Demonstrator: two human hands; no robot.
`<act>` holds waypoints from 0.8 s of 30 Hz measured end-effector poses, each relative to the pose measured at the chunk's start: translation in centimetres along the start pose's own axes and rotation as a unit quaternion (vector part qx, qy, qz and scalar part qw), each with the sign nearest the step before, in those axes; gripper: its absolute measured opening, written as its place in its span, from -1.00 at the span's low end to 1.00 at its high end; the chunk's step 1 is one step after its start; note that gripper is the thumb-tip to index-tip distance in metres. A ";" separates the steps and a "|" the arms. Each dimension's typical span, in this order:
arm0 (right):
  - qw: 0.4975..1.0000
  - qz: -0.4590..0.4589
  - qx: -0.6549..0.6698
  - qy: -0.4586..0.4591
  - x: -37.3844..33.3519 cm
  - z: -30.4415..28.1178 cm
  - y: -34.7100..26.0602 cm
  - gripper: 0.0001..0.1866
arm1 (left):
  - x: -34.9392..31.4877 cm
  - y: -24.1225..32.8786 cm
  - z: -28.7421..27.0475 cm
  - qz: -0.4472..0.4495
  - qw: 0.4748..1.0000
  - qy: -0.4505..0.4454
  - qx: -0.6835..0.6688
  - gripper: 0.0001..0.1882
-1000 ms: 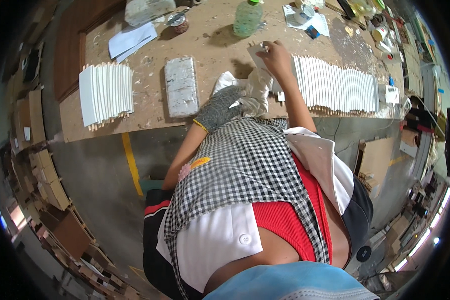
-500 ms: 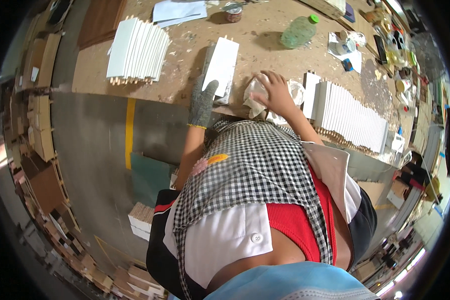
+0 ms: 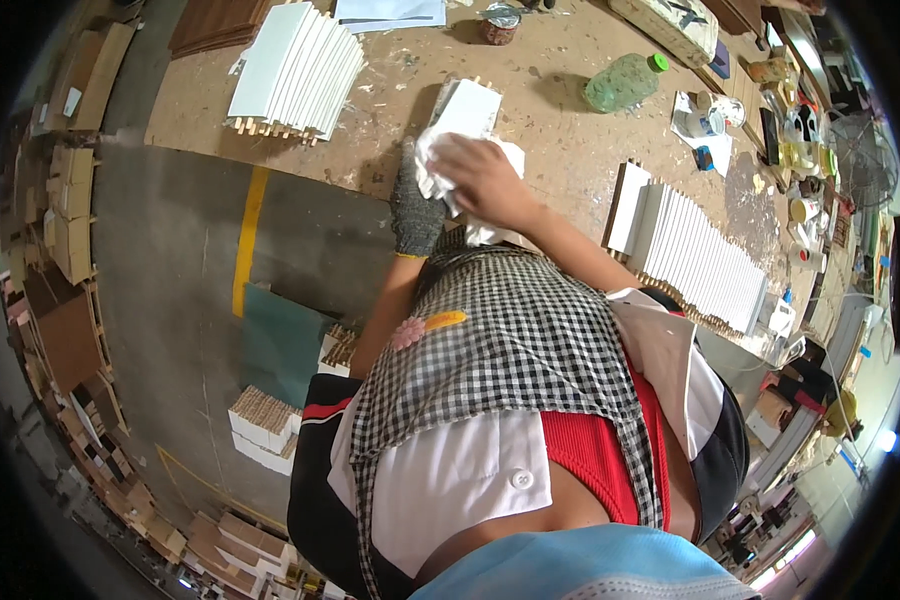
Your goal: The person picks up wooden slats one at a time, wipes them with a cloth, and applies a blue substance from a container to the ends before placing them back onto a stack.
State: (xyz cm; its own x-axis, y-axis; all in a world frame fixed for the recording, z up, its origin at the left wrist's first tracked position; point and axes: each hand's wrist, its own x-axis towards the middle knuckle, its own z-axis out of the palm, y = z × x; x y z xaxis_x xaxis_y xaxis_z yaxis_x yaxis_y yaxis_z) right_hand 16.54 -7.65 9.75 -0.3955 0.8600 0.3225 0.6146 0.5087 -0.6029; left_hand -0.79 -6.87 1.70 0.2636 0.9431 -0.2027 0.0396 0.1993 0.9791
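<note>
Right hand [image 3: 482, 182]: cloth [image 3: 430, 175] on white panel [image 3: 470, 106] | left hand [image 3: 417, 212] (gloved): alongside

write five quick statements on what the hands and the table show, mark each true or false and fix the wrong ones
1. The left hand wears a grey knitted glove. True.
2. The right hand is on a white cloth, over a white dowelled panel. True.
3. The right hand is gloved too. False: it is bare.
4. The translucent bottle has a red top. False: its cap is green.
5. White panels are grouped on both sides of the hands, left group and right group. True.
</note>
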 end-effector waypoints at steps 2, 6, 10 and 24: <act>0.992 0.005 -0.123 -0.018 0.3 1.6 3.0 -0.43 | -1.6 1.1 0.3 0.092 0.970 0.107 0.197 -0.03; 0.986 0.113 -0.119 0.033 1.9 -0.6 7.7 -0.45 | -0.8 3.7 1.1 0.154 0.956 0.107 0.224 0.06; 0.996 -0.089 -0.016 -0.024 0.8 0.4 1.3 -0.49 | -1.3 -0.9 -0.9 0.166 0.960 0.090 0.209 0.02; 0.883 0.250 0.070 0.391 -0.4 -16.5 8.4 -0.67 | -2.1 3.8 2.4 0.080 0.989 0.122 -0.009 -0.03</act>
State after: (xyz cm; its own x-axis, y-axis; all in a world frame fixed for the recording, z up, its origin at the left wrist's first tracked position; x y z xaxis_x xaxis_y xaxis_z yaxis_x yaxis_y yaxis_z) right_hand 33.13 -3.11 16.60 0.5267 0.7690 0.3621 0.4666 0.0945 -0.8794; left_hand 1.16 -8.77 5.89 0.0253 0.9986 -0.0454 -0.0017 0.0455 0.9990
